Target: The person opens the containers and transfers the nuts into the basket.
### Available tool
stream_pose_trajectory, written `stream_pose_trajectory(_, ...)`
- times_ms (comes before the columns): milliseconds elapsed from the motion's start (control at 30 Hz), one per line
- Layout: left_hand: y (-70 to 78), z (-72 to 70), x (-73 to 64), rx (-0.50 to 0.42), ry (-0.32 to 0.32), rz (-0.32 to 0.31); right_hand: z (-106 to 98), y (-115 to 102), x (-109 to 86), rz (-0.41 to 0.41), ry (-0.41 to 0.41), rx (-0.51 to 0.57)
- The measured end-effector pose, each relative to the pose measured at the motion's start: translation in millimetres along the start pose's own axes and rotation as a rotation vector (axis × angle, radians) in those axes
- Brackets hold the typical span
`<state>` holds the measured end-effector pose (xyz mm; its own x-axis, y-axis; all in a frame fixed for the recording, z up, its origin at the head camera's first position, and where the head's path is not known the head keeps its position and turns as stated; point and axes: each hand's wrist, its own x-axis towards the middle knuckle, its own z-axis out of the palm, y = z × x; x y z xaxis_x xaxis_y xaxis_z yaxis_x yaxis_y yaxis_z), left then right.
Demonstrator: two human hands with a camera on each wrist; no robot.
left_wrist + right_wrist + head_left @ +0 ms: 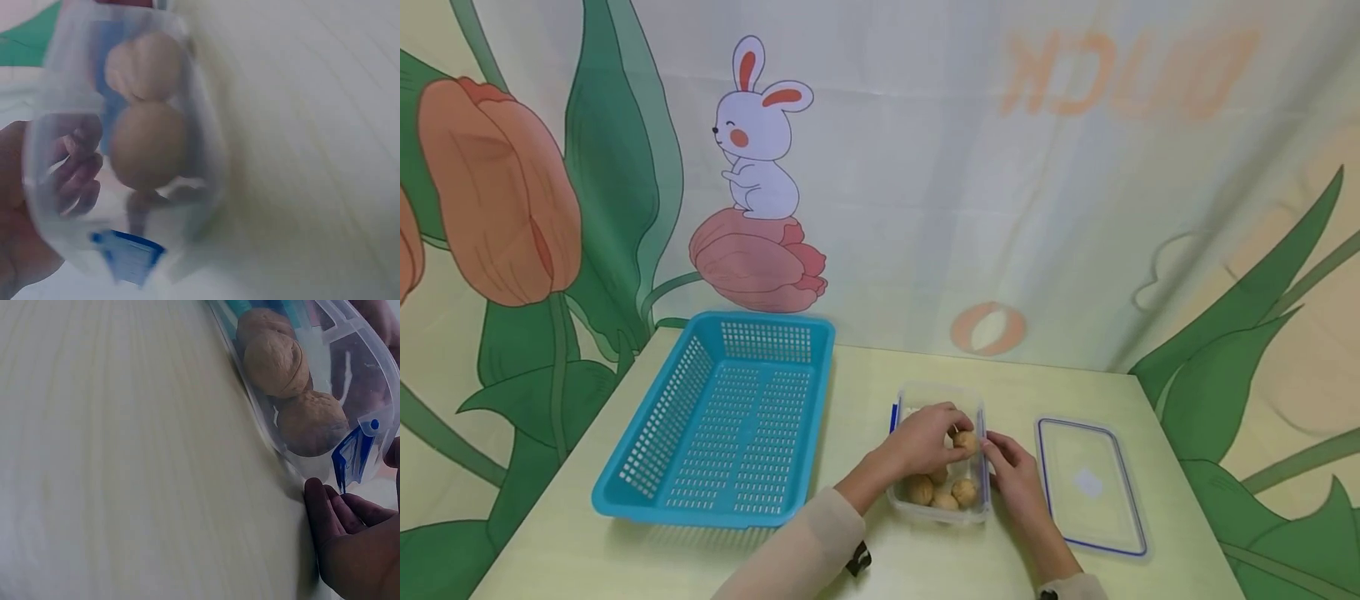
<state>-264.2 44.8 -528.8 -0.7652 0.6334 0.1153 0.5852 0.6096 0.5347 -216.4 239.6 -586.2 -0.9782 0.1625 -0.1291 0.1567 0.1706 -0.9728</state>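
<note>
Blurred walnuts (149, 147) lay in the clear box (72, 81), near its blue latch (131, 253). The left hand (17, 219) showed partly through its wall.

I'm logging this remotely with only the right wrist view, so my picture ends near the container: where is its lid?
Observer: The lid lies flat on the table, right of the container.
Operator: And what is the left hand doing?
Observer: It holds a walnut between thumb and fingers.
Operator: What stands on the container's other side?
Observer: A blue basket with slotted walls, left of it.
</note>
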Motion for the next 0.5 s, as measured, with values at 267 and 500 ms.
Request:
stream_pose_trajectory(267, 30.7, -30.9, -17.8, -0.004, 0.035, 0.008, -1.0, 1.1, -0.2, -0.012, -0.002, 0.010)
stream_pose_trajectory(500, 48.4, -78.2, -47.2, -0.030, 0.037, 0.047, 1.6, 1.0, -0.5, -0.004, 0.010, 0.015)
